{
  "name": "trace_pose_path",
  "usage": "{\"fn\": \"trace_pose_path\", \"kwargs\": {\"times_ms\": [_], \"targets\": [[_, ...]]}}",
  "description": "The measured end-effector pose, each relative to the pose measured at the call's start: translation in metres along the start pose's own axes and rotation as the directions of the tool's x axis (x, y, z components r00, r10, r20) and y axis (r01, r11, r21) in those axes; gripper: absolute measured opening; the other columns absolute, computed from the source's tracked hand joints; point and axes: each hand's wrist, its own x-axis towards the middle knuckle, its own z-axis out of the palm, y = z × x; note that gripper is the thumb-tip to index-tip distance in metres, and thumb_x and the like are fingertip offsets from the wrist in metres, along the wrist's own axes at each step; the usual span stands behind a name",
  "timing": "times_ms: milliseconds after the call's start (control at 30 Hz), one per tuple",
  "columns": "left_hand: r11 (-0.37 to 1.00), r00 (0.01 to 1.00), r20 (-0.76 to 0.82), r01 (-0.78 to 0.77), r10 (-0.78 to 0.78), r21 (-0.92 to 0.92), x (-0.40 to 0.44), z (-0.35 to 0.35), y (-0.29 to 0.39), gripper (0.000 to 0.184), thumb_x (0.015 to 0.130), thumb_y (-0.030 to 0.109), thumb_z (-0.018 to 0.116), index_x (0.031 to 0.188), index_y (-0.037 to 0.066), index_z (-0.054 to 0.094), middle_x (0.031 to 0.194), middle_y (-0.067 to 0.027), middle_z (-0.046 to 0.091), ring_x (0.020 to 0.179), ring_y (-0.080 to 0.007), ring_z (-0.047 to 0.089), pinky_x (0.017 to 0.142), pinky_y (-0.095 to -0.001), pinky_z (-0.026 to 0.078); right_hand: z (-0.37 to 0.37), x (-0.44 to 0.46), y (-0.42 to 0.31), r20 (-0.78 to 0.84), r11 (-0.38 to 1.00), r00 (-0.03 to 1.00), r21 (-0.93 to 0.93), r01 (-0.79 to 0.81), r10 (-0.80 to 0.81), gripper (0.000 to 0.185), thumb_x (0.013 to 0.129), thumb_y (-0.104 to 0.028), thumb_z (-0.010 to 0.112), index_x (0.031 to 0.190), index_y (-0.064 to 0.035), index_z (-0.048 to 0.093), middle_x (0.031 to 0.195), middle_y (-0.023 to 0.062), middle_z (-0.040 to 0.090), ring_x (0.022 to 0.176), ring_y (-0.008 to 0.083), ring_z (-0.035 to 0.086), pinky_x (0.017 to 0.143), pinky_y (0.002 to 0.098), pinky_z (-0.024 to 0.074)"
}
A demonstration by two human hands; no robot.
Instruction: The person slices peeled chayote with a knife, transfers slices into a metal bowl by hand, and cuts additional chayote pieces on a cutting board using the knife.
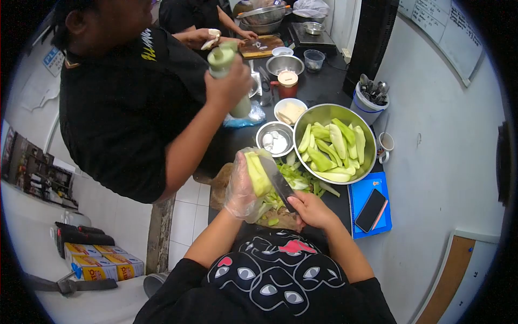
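My left hand (242,186), in a clear plastic glove, is closed around a peeled pale green fruit or vegetable (258,174) whose exact kind I cannot tell. In my right hand (313,209) is the dark handle of a kitchen knife (278,178), its broad blade lying against or just beside the right side of the piece. Green peelings (291,175) are heaped below on a wooden board (220,183), mostly hidden by my hands. Just beyond the knife, a large metal bowl (371,156) holds several long, pale green peeled wedges (337,137).
A co-worker (124,108) at my left grips a green-topped bottle (222,56); another person (189,16) works farther back at a cutting board (264,46). Small bowls (275,139) stand ahead. A phone (371,210) lies on a blue folder (384,186) beside the right wall (431,162).
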Motion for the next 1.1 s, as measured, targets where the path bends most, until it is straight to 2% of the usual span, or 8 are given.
{"fn": "trace_pose_path", "kwargs": {"times_ms": [100,267,500,700,800,900,1000,1100], "targets": [[0.998,0.999,0.023,-0.040,0.039,0.051,-0.005,0.010,0.012,0.049,0.101,0.047,0.028,0.112,0.007,0.052,0.100,-0.0093,0.060,0.090,-0.0189,0.061,0.081,-0.0337,0.051,0.004,-0.005,-0.002,-0.170,0.962,0.955,-0.173,0.213,-0.242,0.045,0.093,-0.018,0.053,0.137,-0.0136,0.044,0.097,0.0200,0.066,0.078,0.0296,0.067,0.069,0.0354,0.0516],[1.000,1.000,0.018,-0.006,0.006,0.007,-0.003,0.008,0.013,0.048,0.101,0.045,0.027,0.113,0.005,0.051,0.099,-0.0102,0.061,0.089,-0.0197,0.061,0.080,-0.0326,0.051,0.005,-0.017,-0.019,-0.214,0.940,0.934,-0.252,0.231,-0.287,0.055,0.090,-0.011,0.055,0.141,-0.0221,0.039,0.117,0.0244,0.058,0.105,0.0400,0.058,0.089,0.0387,0.0469],[0.991,0.999,0.034,-0.043,0.039,0.128,-0.005,0.010,0.013,0.049,0.102,0.044,0.028,0.113,0.003,0.052,0.098,-0.0113,0.061,0.088,-0.0189,0.061,0.080,-0.0319,0.051,0.002,-0.012,-0.008,-0.228,0.886,0.882,-0.326,0.331,-0.413,0.053,0.089,-0.012,0.055,0.139,-0.0231,0.042,0.118,0.0207,0.059,0.103,0.0394,0.059,0.088,0.0408,0.0474],[0.997,1.000,0.023,-0.012,0.011,0.072,-0.002,0.007,0.007,0.047,0.102,0.042,0.027,0.111,0.004,0.053,0.098,-0.0102,0.062,0.086,-0.0182,0.062,0.080,-0.0312,0.051,0.001,-0.007,-0.004,-0.218,0.886,0.878,-0.294,0.358,-0.427,0.053,0.090,-0.012,0.055,0.140,-0.0222,0.041,0.119,0.0219,0.058,0.106,0.0378,0.059,0.090,0.0382,0.0467],[0.851,0.972,0.065,-0.230,0.227,0.471,0.008,-0.011,-0.004,0.049,0.103,0.042,0.025,0.110,0.003,0.054,0.097,-0.0093,0.063,0.086,-0.0180,0.063,0.079,-0.0304,0.051,0.004,-0.005,-0.002,-0.216,0.888,0.871,-0.247,0.388,-0.440,0.053,0.090,-0.012,0.055,0.141,-0.0212,0.041,0.118,0.0238,0.058,0.107,0.0369,0.059,0.091,0.0367,0.0460],[0.788,0.961,0.064,-0.259,0.270,0.558,0.011,-0.017,-0.007,0.053,0.101,0.048,0.024,0.107,0.005,0.055,0.092,-0.0095,0.063,0.082,-0.0190,0.063,0.076,-0.0319,0.052,0.009,-0.003,-0.003,-0.219,0.903,0.883,-0.218,0.370,-0.414,0.053,0.090,-0.012,0.055,0.141,-0.0189,0.041,0.118,0.0250,0.058,0.108,0.0365,0.059,0.091,0.0360,0.0456],[0.987,0.999,-0.038,0.001,0.005,0.160,-0.002,0.002,-0.001,0.054,0.101,0.049,0.024,0.106,0.005,0.055,0.092,-0.0098,0.063,0.081,-0.0185,0.062,0.075,-0.0311,0.052,0.011,-0.010,-0.014,-0.216,0.922,0.910,-0.244,0.301,-0.355,0.052,0.090,-0.011,0.055,0.140,-0.0164,0.041,0.117,0.0254,0.058,0.108,0.0371,0.059,0.091,0.0356,0.0458],[0.922,0.994,0.001,-0.106,0.114,0.373,-0.006,0.002,-0.001,0.051,0.103,0.043,0.022,0.106,0.005,0.055,0.090,-0.0107,0.063,0.081,-0.0204,0.062,0.075,-0.0324,0.051,0.016,-0.008,-0.011,-0.265,0.868,0.836,-0.276,0.412,-0.481,0.052,0.089,-0.009,0.056,0.139,-0.0155,0.043,0.115,0.0256,0.058,0.105,0.0387,0.059,0.088,0.0360,0.0469]]}}
